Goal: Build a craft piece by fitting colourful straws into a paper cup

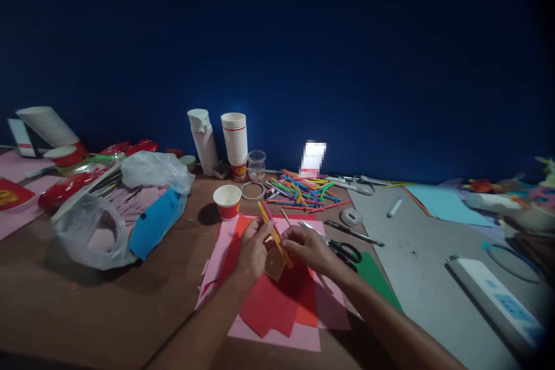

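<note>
My left hand (254, 251) and my right hand (307, 245) meet above the table, both pinching a small bundle of yellow and pink craft sticks (272, 232). A tan cardboard piece (274, 263) hangs at the bundle's lower end, partly behind my fingers. Beneath my hands lie overlapping sheets of red paper (271, 303) and pink paper (295, 335). Black-handled scissors (346, 253) rest just beyond my right hand, with their blades reaching towards it.
Loose coloured sticks (301, 191) lie at the back, near a paper cup (227, 201), stacked cups (235, 139) and a white bottle (203, 141). A plastic bag (108, 225) holding pink paper sits left. A grey mat (416, 254) and a white box (494, 300) lie right.
</note>
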`<act>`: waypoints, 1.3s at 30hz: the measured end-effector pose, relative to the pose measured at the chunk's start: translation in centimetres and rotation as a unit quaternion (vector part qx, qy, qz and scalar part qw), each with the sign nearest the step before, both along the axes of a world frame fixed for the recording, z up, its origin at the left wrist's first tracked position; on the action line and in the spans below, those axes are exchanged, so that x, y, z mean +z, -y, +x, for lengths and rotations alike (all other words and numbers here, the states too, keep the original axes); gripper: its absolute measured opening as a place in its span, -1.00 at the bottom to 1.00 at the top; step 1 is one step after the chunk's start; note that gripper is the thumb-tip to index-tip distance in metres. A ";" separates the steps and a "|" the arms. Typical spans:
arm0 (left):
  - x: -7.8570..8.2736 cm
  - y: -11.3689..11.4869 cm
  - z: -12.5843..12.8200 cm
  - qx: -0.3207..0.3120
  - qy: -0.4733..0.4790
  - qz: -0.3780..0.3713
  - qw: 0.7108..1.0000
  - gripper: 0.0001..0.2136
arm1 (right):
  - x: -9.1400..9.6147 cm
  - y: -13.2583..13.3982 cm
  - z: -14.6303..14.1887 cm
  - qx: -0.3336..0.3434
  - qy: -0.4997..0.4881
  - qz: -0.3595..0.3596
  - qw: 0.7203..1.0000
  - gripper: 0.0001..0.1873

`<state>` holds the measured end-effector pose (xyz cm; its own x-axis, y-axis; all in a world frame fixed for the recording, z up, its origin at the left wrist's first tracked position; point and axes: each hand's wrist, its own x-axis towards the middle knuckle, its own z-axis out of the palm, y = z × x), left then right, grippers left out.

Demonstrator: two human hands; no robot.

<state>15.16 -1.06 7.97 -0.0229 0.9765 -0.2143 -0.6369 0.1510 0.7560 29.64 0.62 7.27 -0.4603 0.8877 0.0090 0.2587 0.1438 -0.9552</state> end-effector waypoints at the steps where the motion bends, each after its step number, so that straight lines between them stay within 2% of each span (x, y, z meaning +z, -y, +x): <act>1: -0.1 0.2 0.2 -0.005 -0.002 0.001 1.000 -0.79 | 0.0 0.2 0.3 -0.013 -0.014 -0.008 1.000 -0.86; 9: -0.4 1.0 1.1 -0.002 -0.042 0.006 0.999 -0.75 | -0.6 1.6 1.6 -0.078 -0.142 -0.037 0.986 -0.79; 14: -0.3 1.3 1.2 0.006 -0.046 0.001 0.999 -0.76 | -0.9 1.4 1.7 -0.111 -0.138 -0.025 0.984 -0.76; 25: -0.9 1.2 1.3 -0.009 -0.037 -0.005 0.999 -0.77 | -0.8 1.2 1.8 -0.149 -0.141 -0.059 0.977 -0.77; 30: -1.4 1.2 1.4 -0.005 -0.036 -0.006 0.999 -0.78 | -1.2 1.3 1.7 -0.164 -0.212 -0.096 0.959 -0.77; 34: -1.5 1.2 1.5 0.008 -0.007 -0.005 1.000 -0.76 | -1.8 1.3 1.6 -0.167 -0.258 -0.136 0.942 -0.68; 39: -0.9 1.2 1.4 0.006 -0.008 -0.013 1.000 -0.77 | -1.4 1.4 1.8 -0.157 -0.232 -0.132 0.951 -0.73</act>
<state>16.61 -2.26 7.09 -0.0380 0.9705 -0.2383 -0.6273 0.1625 0.7617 31.40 -0.82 5.86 -0.1732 0.9802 -0.0964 -0.2097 -0.1323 -0.9688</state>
